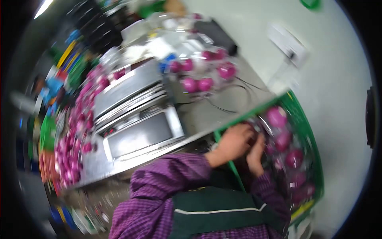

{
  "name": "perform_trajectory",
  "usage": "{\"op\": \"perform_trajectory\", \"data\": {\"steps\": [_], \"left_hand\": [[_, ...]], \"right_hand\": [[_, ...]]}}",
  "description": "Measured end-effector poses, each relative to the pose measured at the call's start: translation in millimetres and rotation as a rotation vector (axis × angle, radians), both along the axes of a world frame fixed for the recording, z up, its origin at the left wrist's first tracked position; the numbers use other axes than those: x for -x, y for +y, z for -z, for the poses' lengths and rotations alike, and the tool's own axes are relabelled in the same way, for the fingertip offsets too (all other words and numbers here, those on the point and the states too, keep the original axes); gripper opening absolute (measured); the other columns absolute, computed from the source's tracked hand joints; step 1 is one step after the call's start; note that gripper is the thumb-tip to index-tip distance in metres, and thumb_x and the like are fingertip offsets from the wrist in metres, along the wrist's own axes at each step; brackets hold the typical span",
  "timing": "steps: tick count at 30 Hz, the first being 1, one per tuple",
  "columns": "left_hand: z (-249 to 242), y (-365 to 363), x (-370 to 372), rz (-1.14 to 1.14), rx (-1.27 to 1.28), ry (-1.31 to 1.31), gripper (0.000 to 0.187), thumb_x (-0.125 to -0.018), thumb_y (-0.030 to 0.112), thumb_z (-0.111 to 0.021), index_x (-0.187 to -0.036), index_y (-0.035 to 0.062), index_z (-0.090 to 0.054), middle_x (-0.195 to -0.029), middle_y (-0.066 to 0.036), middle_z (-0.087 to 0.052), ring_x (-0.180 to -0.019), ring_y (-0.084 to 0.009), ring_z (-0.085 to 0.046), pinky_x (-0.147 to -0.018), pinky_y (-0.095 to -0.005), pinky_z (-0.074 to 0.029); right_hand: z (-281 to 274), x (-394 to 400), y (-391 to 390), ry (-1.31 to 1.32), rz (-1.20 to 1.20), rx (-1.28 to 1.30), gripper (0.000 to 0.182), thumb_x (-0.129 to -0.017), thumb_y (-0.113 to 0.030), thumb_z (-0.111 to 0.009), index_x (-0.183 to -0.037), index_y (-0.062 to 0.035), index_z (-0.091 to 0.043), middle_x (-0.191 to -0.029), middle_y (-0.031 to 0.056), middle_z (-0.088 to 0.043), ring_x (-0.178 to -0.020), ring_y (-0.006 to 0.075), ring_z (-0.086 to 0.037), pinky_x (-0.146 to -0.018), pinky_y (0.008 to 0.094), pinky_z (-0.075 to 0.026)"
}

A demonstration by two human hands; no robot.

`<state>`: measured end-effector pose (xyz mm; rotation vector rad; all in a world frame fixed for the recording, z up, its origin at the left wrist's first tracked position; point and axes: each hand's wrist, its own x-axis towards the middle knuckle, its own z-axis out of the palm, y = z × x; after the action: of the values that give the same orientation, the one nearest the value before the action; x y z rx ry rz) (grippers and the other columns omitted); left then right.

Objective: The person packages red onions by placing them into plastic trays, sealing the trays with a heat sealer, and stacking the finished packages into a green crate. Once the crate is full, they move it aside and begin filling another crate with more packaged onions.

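My left hand point(232, 144) reaches over the near rim of a green crate point(309, 137), its fingers curled inward. Close beside it, my right hand point(255, 155) is bent in the crate with its fingertips toward the left hand. Both hands look closed around something dark and shiny, but blur and the fingers hide what it is. Red onions point(294, 158) in clear plastic bags fill the crate just right of my hands.
A metal table holds a scale with a dark panel point(140, 136), bagged red onions point(227, 70) and a heap of loose ones point(69, 155). A black cable point(221, 106) lies near the crate. A wall with a white socket plate point(287, 44) stands to the right.
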<state>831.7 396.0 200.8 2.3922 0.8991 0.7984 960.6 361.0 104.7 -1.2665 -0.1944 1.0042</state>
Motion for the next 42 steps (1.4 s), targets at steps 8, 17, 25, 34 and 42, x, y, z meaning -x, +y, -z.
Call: {"op": "perform_trajectory", "data": {"steps": [8, 17, 25, 34, 42], "left_hand": [[-12, 0, -17, 0.119, -0.226, 0.352, 0.056, -0.065, 0.015, -0.073, -0.117, 0.0065, -0.053, -0.125, -0.014, -0.048, -0.113, -0.0338, -0.046, -0.094, -0.0413, -0.039], [-10, 4, -9, 0.118, -0.130, 0.315, 0.052, -0.068, 0.015, -0.072, -0.117, 0.0081, -0.055, -0.125, -0.013, -0.049, -0.115, -0.0319, -0.046, -0.096, -0.0399, -0.039], [-8, 10, 1, 0.123, 0.051, 0.119, 0.055, -0.059, 0.012, -0.069, -0.111, 0.0017, -0.053, -0.114, -0.016, -0.050, -0.109, -0.0349, -0.047, -0.094, -0.0415, -0.038], [31, 9, -4, 0.150, 0.083, 0.046, 0.072, -0.064, 0.028, -0.064, -0.126, 0.0001, -0.040, -0.130, -0.021, -0.039, -0.122, -0.0365, -0.035, -0.102, -0.0471, -0.026], [46, 17, -8, 0.271, 0.037, -0.058, 0.054, -0.071, 0.036, -0.057, -0.113, 0.0012, -0.055, -0.124, -0.023, -0.045, -0.108, -0.0361, -0.045, -0.089, -0.0440, -0.039]], "right_hand": [[13, -13, -9, -0.225, 0.005, 0.057, 0.038, -0.093, -0.028, -0.048, -0.114, 0.0027, -0.054, -0.117, 0.0115, -0.056, -0.108, 0.0182, -0.051, -0.093, 0.0303, -0.038], [-23, -38, -67, -0.515, -0.192, -0.121, 0.018, -0.090, -0.009, -0.052, -0.104, 0.0015, -0.058, -0.089, 0.0059, -0.064, -0.078, 0.0090, -0.060, -0.068, 0.0207, -0.047], [-154, -7, 77, -0.593, -0.502, -0.264, 0.021, -0.086, -0.015, -0.056, -0.101, -0.0013, -0.060, -0.087, 0.0039, -0.062, -0.074, 0.0097, -0.056, -0.067, 0.0226, -0.046], [29, -83, 375, -0.551, -0.531, 0.275, 0.038, -0.082, -0.032, -0.057, -0.110, -0.0082, -0.049, -0.089, 0.0021, -0.046, -0.076, 0.0140, -0.045, -0.062, 0.0291, -0.038], [123, -90, 412, -0.032, -0.416, 0.370, 0.056, -0.082, -0.045, -0.059, -0.118, -0.0034, -0.052, -0.110, 0.0092, -0.056, -0.102, 0.0223, -0.053, -0.082, 0.0297, -0.043]]}}
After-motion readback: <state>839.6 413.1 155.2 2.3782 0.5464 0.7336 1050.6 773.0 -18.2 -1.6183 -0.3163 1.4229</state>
